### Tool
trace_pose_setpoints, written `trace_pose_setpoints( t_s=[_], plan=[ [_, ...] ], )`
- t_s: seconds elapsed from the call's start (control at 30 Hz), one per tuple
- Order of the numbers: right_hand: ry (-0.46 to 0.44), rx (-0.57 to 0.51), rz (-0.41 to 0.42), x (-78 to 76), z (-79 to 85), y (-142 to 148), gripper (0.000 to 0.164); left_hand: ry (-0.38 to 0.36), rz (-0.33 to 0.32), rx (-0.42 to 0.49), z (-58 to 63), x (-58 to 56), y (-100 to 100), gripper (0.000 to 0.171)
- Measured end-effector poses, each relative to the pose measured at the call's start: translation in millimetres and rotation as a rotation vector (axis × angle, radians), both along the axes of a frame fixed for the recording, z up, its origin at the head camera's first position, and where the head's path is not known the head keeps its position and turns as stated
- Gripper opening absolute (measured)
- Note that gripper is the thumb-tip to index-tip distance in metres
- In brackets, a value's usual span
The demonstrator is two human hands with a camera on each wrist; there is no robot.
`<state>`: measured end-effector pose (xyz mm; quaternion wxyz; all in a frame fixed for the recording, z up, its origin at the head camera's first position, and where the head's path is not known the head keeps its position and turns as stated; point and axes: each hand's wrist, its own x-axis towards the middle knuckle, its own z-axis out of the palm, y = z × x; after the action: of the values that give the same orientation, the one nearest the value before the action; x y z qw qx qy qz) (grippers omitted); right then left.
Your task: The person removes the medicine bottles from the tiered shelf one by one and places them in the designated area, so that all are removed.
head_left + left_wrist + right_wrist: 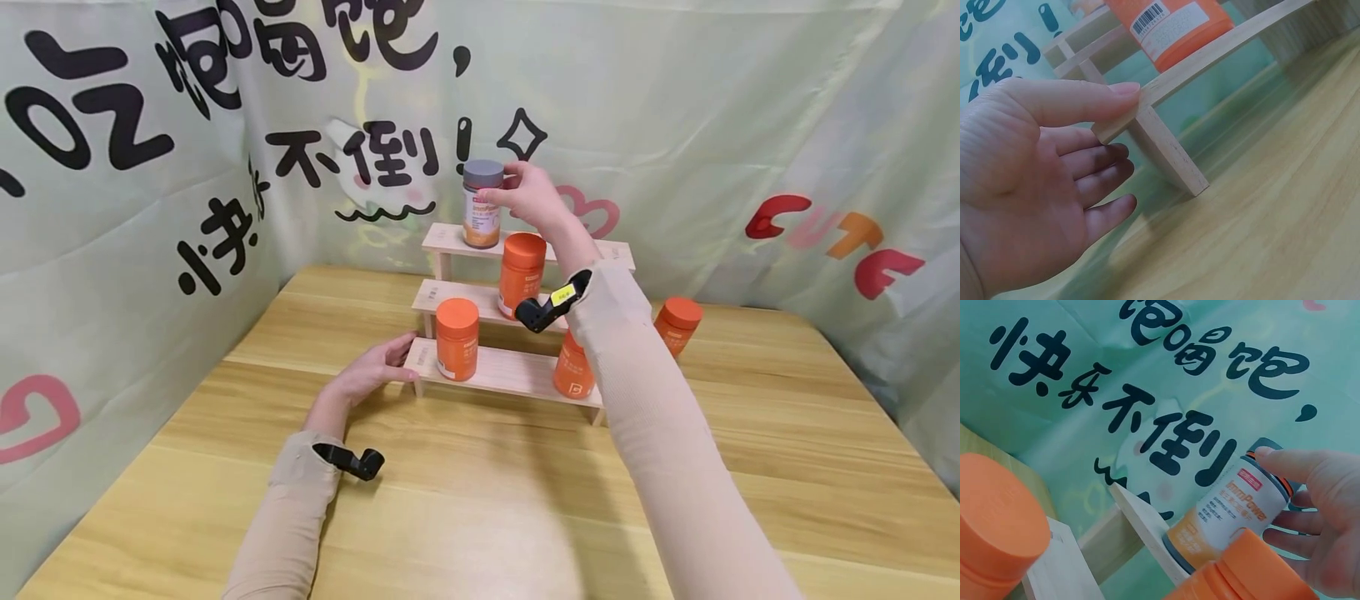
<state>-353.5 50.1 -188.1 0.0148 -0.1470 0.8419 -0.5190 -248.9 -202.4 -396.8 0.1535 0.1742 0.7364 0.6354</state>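
Observation:
A three-step wooden display stand (517,371) stands on the table. On its top step, toward the left end, is an upright supplement bottle (480,221) with a grey lid and a white-and-orange label. My right hand (531,198) grips this bottle near its lid from the right, thumb in front; the bottle's base meets the board in the right wrist view. Down at the lowest step's left end, my left hand (1041,162) holds the board's corner, with the thumb on top and the index finger below. The other fingers are loosely bent beside the board.
Orange bottles stand on the lowest step's left (457,346) and right, partly behind my right sleeve, and on the middle step. Another orange bottle (678,325) is to the stand's right, partly hidden by my arm. A printed cloth (675,125) hangs behind the table (450,500).

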Motion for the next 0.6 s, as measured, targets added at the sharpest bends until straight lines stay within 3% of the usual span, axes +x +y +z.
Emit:
trace_pose_setpoints(
  t_s=[0.6],
  plan=[
    [0.055,0.041,-0.050,0.1,-2.0,-10.8,0.054,0.001,0.006,-0.005,-0.6,-1.2,-0.5,0.085]
  ],
)
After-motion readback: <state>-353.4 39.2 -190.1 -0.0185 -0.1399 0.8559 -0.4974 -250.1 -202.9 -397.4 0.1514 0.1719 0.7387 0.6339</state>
